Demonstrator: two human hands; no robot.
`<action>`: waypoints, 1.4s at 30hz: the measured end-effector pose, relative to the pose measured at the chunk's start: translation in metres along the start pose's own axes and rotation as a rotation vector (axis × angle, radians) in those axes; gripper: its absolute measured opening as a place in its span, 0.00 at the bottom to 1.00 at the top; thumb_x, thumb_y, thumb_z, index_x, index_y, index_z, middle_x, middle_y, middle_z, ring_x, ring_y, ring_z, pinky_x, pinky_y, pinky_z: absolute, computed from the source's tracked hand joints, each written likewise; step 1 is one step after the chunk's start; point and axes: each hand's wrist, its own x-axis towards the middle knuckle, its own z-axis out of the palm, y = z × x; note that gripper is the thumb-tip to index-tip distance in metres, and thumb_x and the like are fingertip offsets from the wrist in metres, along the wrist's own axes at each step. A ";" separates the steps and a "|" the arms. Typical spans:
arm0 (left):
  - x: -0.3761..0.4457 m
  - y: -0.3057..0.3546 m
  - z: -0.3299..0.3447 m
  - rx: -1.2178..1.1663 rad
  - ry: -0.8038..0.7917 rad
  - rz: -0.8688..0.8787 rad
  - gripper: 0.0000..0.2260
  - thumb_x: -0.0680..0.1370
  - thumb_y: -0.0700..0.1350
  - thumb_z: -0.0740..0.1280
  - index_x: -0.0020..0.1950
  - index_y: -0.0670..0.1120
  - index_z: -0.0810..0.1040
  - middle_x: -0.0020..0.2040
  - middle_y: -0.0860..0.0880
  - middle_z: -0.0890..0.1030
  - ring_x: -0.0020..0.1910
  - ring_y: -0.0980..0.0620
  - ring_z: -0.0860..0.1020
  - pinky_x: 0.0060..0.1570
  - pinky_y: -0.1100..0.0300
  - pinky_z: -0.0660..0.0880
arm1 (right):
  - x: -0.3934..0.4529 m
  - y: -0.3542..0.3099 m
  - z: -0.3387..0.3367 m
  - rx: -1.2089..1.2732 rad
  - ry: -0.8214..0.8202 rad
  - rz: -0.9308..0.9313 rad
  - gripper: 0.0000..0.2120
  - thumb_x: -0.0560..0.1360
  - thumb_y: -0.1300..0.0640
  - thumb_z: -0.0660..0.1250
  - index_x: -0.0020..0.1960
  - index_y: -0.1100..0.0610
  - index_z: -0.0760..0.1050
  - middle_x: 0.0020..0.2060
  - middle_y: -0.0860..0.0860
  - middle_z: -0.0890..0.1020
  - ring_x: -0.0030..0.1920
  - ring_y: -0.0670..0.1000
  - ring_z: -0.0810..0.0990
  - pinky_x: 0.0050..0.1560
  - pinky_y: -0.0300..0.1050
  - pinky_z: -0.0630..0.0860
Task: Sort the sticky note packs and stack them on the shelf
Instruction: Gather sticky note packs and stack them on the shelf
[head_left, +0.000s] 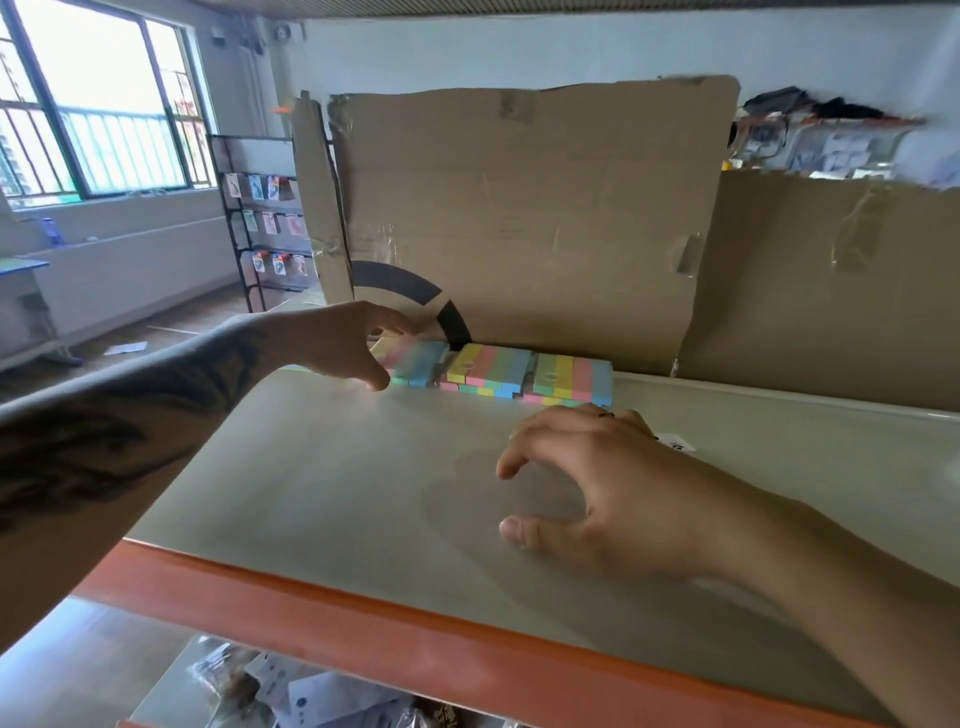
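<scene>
**Three stacks of sticky notes at the back of the shelf, both hands over it**

From where I stand, the window (98, 98) sits at about ten o'clock, with a black wire display rack (260, 223) of small cards beside it against the wall.

The left hand (343, 343) reaches in from nine o'clock, a dark-patterned sleeve (104, 431) along the forearm. Its fingers curl loosely down over the leftmost pack of sticky notes (418, 364), fingertips at its near-left corner and top edge. Whether they actually pinch the pack or only touch it, I cannot tell; part of the pack is hidden behind the hand.

The sticky note packs lie in a row at about twelve o'clock, at the back of the grey shelf (337, 493), right up against the cardboard sheet (530, 208) that stands as a back wall. Just right of the leftmost pack is the middle stack (488, 371) and then the right stack (571, 379) — pastel stripes of yellow, pink, green and blue, each stack at least two packs high, the three close together.

The right hand (597, 483) comes in from four o'clock and hovers over the bare shelf, well in front of the packs, fingers relaxed and spread, thumb apart, holding nothing. A dark ring shows on one finger.

A second cardboard panel (831, 291) leans at two o'clock. The shelf's orange front edge (415, 649) runs across at six o'clock; below it, bagged items (291, 691) lie on a lower level.
</scene>
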 end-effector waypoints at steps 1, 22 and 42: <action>-0.002 0.003 0.000 -0.036 -0.027 -0.034 0.35 0.72 0.47 0.79 0.75 0.61 0.69 0.69 0.56 0.75 0.64 0.54 0.74 0.58 0.59 0.69 | -0.001 0.004 -0.006 0.008 0.016 -0.012 0.23 0.73 0.27 0.61 0.63 0.36 0.71 0.64 0.33 0.71 0.69 0.38 0.65 0.73 0.46 0.62; -0.052 0.140 0.053 -0.390 -0.026 0.256 0.24 0.70 0.57 0.79 0.64 0.62 0.79 0.61 0.69 0.79 0.62 0.71 0.73 0.64 0.67 0.69 | -0.022 0.059 -0.046 0.396 -0.074 0.224 0.22 0.63 0.40 0.81 0.50 0.51 0.82 0.43 0.47 0.84 0.43 0.47 0.81 0.49 0.49 0.79; -0.065 0.146 0.044 -0.528 0.197 0.000 0.34 0.65 0.64 0.79 0.67 0.60 0.70 0.50 0.59 0.81 0.49 0.60 0.81 0.51 0.55 0.80 | -0.001 0.043 -0.022 0.890 0.547 0.263 0.14 0.62 0.55 0.78 0.44 0.55 0.78 0.36 0.48 0.83 0.35 0.50 0.80 0.36 0.46 0.73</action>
